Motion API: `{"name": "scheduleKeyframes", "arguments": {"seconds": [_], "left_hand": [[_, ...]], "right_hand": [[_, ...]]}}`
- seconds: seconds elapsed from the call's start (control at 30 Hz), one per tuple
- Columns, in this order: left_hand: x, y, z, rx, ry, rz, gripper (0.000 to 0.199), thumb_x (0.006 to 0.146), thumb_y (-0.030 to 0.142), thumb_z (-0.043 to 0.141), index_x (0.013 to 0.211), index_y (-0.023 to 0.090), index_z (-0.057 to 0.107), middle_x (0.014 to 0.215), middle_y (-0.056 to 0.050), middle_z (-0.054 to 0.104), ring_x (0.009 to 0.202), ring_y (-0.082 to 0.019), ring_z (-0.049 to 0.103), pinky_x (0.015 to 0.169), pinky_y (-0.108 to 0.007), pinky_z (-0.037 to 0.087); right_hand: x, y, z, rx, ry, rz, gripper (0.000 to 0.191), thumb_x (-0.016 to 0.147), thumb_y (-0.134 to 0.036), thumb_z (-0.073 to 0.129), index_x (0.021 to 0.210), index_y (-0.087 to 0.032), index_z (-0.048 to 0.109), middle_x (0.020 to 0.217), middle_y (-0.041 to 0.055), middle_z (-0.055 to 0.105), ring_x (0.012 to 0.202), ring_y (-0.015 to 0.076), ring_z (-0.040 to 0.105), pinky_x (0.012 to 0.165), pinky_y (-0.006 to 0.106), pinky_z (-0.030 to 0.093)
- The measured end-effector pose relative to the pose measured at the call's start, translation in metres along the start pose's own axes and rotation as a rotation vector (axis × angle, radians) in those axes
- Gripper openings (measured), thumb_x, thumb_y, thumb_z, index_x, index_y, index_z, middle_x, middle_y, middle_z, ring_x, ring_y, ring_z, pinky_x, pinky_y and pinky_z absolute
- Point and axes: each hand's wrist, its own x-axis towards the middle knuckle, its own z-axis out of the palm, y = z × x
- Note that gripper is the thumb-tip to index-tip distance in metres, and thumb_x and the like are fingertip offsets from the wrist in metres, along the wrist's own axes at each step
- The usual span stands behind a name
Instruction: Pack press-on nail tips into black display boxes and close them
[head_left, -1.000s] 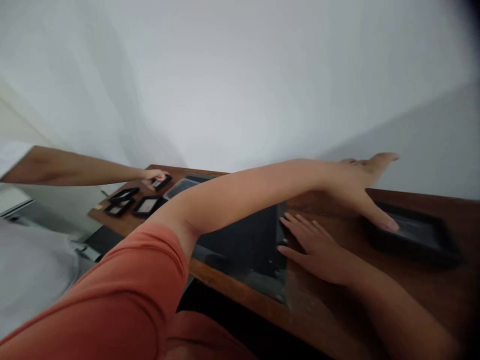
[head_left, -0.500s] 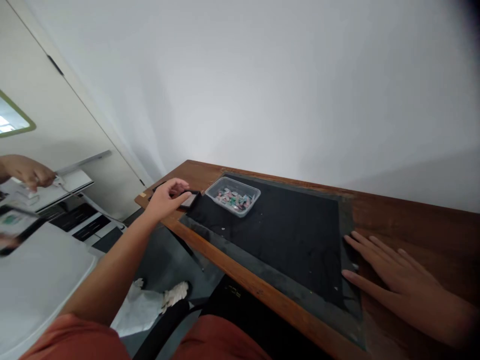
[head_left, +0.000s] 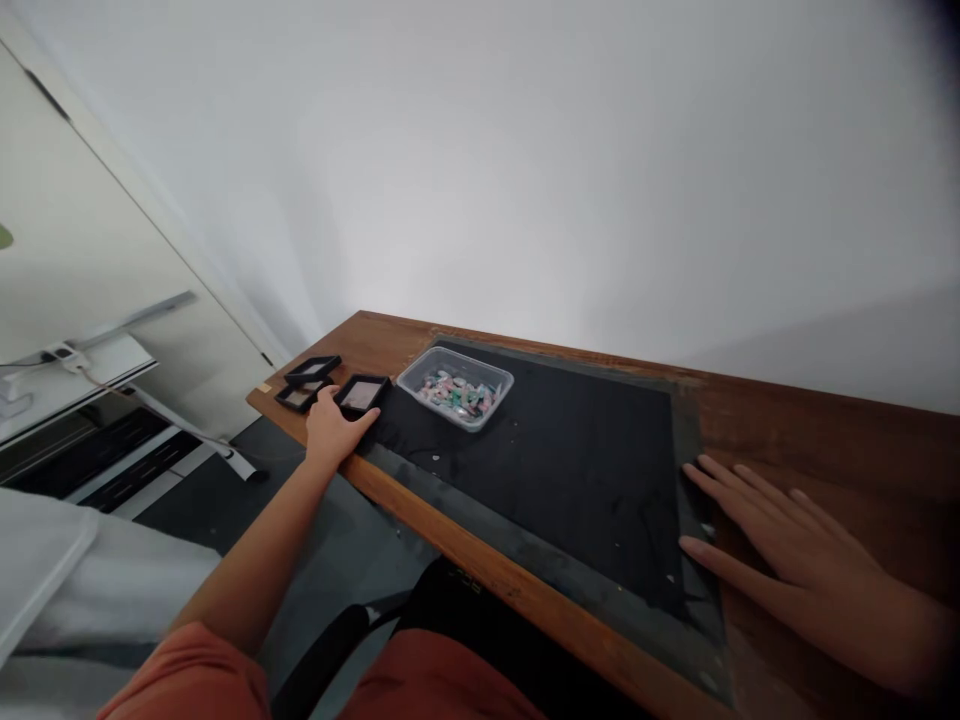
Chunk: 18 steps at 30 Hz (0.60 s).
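Observation:
My left hand point(head_left: 334, 430) grips a black square frame point(head_left: 363, 394) with a pale centre, thumb and fingers on opposite sides of it, at the left part of the table. Just beyond that hand, two more black frames point(head_left: 313, 369) lie partly overlapping. A clear plastic tub point(head_left: 493, 382) of small pink, green and white pieces stands on the black mat point(head_left: 585, 450), right of the gripped frame. Flat on the table at the right, my right hand point(head_left: 795, 560) has its fingers spread across the mat's right edge and holds nothing.
The wooden table point(head_left: 840, 440) meets a white wall point(head_left: 562, 180) at the back. Tiny bits lie on the mat. To the left are a white shelf point(head_left: 112, 370) with a power strip point(head_left: 67, 357) and cable, and a white surface point(head_left: 45, 550).
My left hand has lowered and closed on the frame, uncovering the two others. The view has shifted slightly, and another person's hand at the left is gone. My right hand stays spread.

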Motion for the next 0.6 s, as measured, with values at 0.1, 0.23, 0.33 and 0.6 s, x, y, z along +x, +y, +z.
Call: {"name": "scheduleKeyframes", "arguments": {"seconds": [0.1,0.23,0.33,0.6], "left_hand": [[-0.005,-0.002,-0.004,-0.054,0.124,0.054,0.046,0.102,0.042,0.07,0.141,0.019,0.062,0.144,-0.013,0.063,0.127,-0.031,0.065,0.106,-0.056,0.058],[-0.021,0.004,-0.012,-0.187,0.284,0.216,0.071,0.091,0.05,0.075,0.145,0.016,0.044,0.148,-0.02,0.051,0.141,-0.037,0.054,0.119,-0.059,0.048],[-0.036,0.027,-0.02,-0.302,0.349,0.375,0.08,0.081,0.052,0.076,0.138,0.022,0.028,0.147,-0.021,0.041,0.151,-0.038,0.045,0.128,-0.059,0.038],[-0.066,0.154,-0.021,-0.719,0.109,0.69,0.082,0.07,0.043,0.08,0.131,0.034,0.026,0.15,-0.012,0.042,0.15,-0.038,0.049,0.129,-0.063,0.039]], "right_hand": [[-0.002,0.0,-0.001,-0.018,-0.019,0.005,0.094,0.096,-0.08,0.041,0.173,-0.028,0.032,0.18,0.0041,0.025,0.169,0.0308,0.01,0.139,0.053,0.01],[-0.004,0.002,0.001,-0.011,0.009,-0.008,0.091,0.097,-0.079,0.041,0.172,-0.029,0.035,0.18,0.0044,0.027,0.168,0.033,0.016,0.139,0.055,0.013],[-0.005,-0.001,-0.002,0.011,0.031,-0.018,0.093,0.094,-0.08,0.044,0.17,-0.027,0.04,0.179,0.007,0.03,0.168,0.0368,0.02,0.138,0.059,0.018],[-0.01,-0.05,-0.053,0.337,0.019,-0.004,0.095,0.092,-0.076,0.056,0.167,-0.019,0.041,0.174,0.0178,0.04,0.162,0.0396,0.037,0.133,0.065,0.03]]}}
